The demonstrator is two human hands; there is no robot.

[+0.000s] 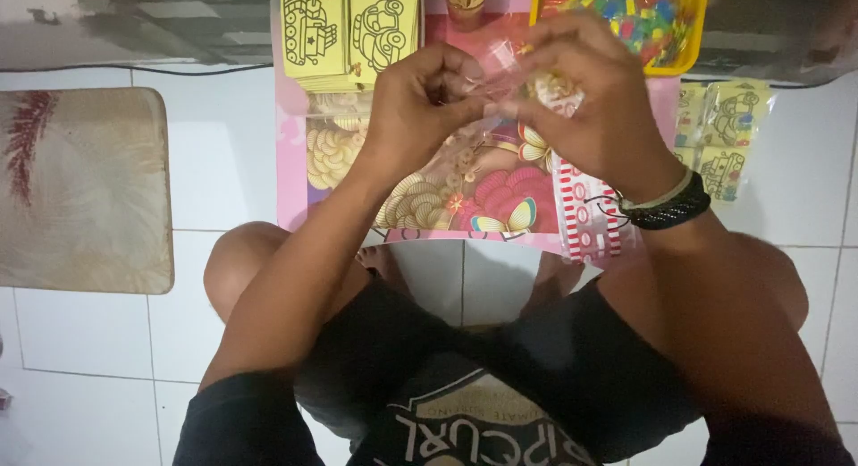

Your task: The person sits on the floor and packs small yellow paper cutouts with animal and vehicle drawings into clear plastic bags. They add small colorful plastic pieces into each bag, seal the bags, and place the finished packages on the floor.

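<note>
White tiled floor (223, 171) in dim light, a beige mat (80, 189) with a red feather pattern lying on it.

A small clear plastic packet (500, 73) sits far in the scene at the centre, pinched between the fingertips of the left hand (420, 100) and the right hand (590, 91); its contents are too blurred to tell. Below the right wrist, a clear flat packet with red and white stripes (590, 220) lies on the near right edge of the pink patterned sheet (290, 162). At the far right, on the white tiles, lie several clear packets holding yellow cards with black line drawings of vehicles (728, 131). At the far left of the sheet stands a stack of similar yellow picture cards (349, 28), seemingly unwrapped.
</note>
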